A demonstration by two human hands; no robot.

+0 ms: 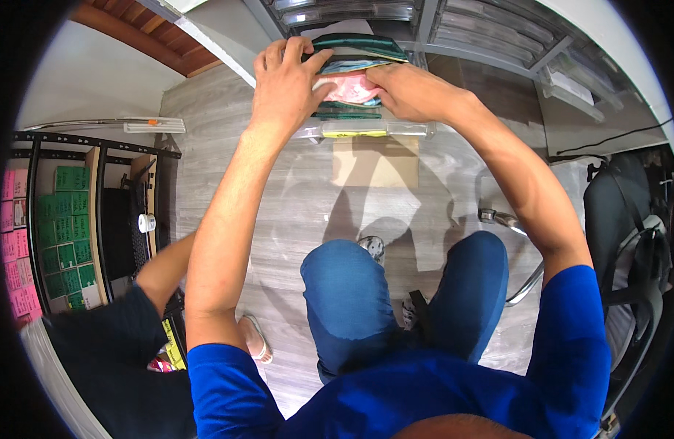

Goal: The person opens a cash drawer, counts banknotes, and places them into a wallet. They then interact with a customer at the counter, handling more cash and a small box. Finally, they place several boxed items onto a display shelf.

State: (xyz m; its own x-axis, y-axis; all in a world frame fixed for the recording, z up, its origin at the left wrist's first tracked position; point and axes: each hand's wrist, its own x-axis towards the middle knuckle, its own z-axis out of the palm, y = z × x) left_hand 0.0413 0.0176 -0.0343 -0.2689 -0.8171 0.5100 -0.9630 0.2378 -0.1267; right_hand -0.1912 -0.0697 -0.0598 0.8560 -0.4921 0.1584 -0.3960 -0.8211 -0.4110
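Observation:
A clear plastic drawer [424, 129] with a yellow label on its front is pulled out at the top middle. Packed in it are a dark green packet [359, 45] at the back, a bluish one [351, 66] and a pink packet [345, 88] nearer me. My left hand [287, 80] spreads over the drawer's left side, its fingers apart on the packets' ends and its thumb beside the pink packet. From the right, my right hand [413, 91] has its fingers bent down on the pink packet's right end; some fingertips are hidden.
Other clear drawers [490, 33] fill the cabinet above. At left, another person's arm [168, 271] is near a dark rack [99, 150] with green boxes [70, 227] and pink boxes [16, 241]. A tan flat piece [375, 162] lies below the drawer. A black chair [618, 219] stands right.

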